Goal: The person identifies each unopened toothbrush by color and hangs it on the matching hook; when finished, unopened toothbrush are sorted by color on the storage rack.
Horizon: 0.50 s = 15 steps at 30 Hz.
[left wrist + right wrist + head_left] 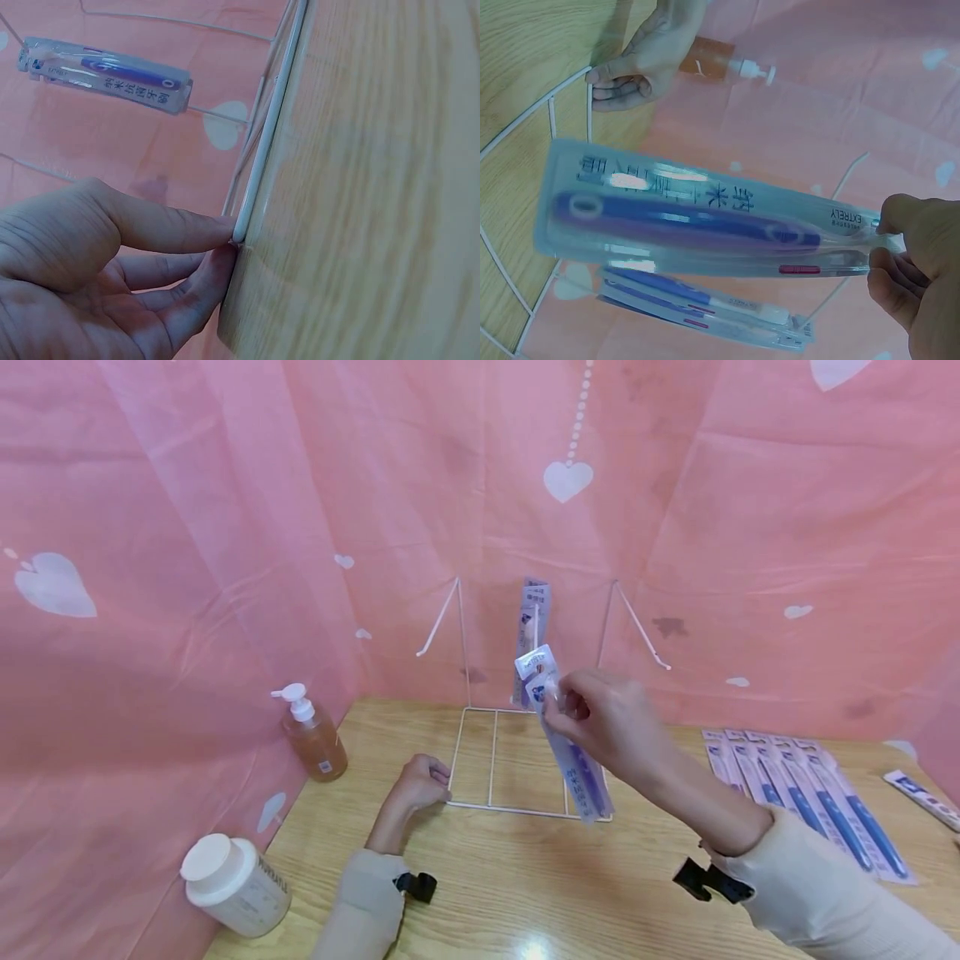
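My right hand [611, 722] pinches the top end of a packaged toothbrush [690, 217], purple-handled in clear plastic with printed lettering. In the head view the pack hangs slanting down over the white wire rack [491, 760], its top end close to the middle hook. Behind it, other toothbrush packs [697, 307] hang on that hook. At the front left corner of the rack's base, my left hand [420, 783] pinches the wire between thumb and fingers, as the left wrist view shows [238, 229].
Two outer hooks of the rack, a left hook [437, 618] and a right hook [642, 631], stick out bare. Several toothbrush packs [817, 802] lie fanned at right beside a toothpaste tube [926, 797]. A pump bottle [315, 743] and a white jar [240, 889] stand at left. Pink cloth [405, 527] surrounds the table.
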Each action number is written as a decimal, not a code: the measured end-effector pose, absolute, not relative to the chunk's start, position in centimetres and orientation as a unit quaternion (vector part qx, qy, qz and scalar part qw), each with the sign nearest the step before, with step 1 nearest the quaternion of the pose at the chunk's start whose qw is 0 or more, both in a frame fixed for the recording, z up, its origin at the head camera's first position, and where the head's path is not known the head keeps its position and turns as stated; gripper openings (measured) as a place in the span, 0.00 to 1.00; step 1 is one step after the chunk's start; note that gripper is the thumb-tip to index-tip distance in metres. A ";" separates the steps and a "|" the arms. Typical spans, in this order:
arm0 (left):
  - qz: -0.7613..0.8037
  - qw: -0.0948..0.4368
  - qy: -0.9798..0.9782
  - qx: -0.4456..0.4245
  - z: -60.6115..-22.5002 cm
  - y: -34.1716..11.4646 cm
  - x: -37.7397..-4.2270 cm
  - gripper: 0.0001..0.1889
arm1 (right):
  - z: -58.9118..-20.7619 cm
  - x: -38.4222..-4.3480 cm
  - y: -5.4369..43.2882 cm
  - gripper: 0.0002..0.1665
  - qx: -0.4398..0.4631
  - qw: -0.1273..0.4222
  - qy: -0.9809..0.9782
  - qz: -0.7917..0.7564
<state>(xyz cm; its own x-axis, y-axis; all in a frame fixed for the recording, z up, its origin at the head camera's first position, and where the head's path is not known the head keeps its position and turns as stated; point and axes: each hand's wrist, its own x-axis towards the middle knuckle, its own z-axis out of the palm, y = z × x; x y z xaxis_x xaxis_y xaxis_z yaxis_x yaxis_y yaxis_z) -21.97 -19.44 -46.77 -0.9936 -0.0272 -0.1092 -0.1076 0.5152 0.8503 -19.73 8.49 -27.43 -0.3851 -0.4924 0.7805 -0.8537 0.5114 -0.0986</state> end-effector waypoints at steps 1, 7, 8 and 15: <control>0.492 0.043 0.869 -0.040 -46.7 -19.4 -22.0 0.17 | -27.5 -19.9 8.4 0.09 0.425 0.358 -0.792 0.252; 0.489 0.048 0.870 -0.044 -46.7 -19.5 -22.1 0.17 | -27.8 -21.1 8.2 0.10 0.412 0.333 -0.808 0.257; 0.489 0.048 0.870 -0.044 -46.7 -19.5 -22.1 0.17 | -27.8 -21.3 8.1 0.10 0.407 0.324 -0.814 0.258; 0.488 0.049 0.870 -0.049 -46.7 -19.5 -22.0 0.17 | -27.7 -23.6 7.2 0.08 0.341 0.262 -0.860 0.275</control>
<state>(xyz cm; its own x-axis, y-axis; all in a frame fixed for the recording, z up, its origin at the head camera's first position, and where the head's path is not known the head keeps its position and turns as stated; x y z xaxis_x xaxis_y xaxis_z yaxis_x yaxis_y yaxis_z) -21.98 -19.47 -46.65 -0.9905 -0.0365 -0.1329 -0.1324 0.5191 0.8444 -23.56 7.16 -27.72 -0.6304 -0.4419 0.6383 -0.7302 0.6165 -0.2944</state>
